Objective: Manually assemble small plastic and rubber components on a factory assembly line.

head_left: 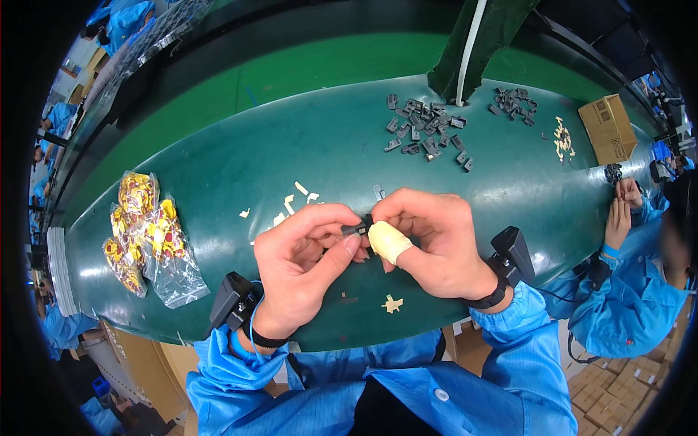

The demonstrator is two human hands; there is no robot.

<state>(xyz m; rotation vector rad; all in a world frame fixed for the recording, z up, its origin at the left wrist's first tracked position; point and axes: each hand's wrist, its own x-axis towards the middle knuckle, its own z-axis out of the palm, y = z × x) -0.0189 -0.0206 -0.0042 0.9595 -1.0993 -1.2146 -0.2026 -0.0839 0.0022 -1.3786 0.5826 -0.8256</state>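
A small black plastic part (353, 229) is held between my hands near the middle of the table. My left hand (294, 254) pinches it between thumb and forefinger, its other fingers curled underneath. From the other side my right hand (440, 236) closes in, thumb and forefinger pressed together at the part's right end. A pale yellow wrapping (389, 242) covers my right thumb. Whatever else sits between the right fingertips is hidden by them. Just beyond my hands lies a small grey piece (379, 192). Pale yellow scraps (289, 203) are scattered past my left hand.
Several dark grey plastic parts (429, 123) lie heaped on the green table (291, 152), with another heap (513, 105) farther right. Clear bags of yellow and red pieces (171, 247) rest at left. A cardboard box (608, 131) stands at far right, near a co-worker's hands (622, 214).
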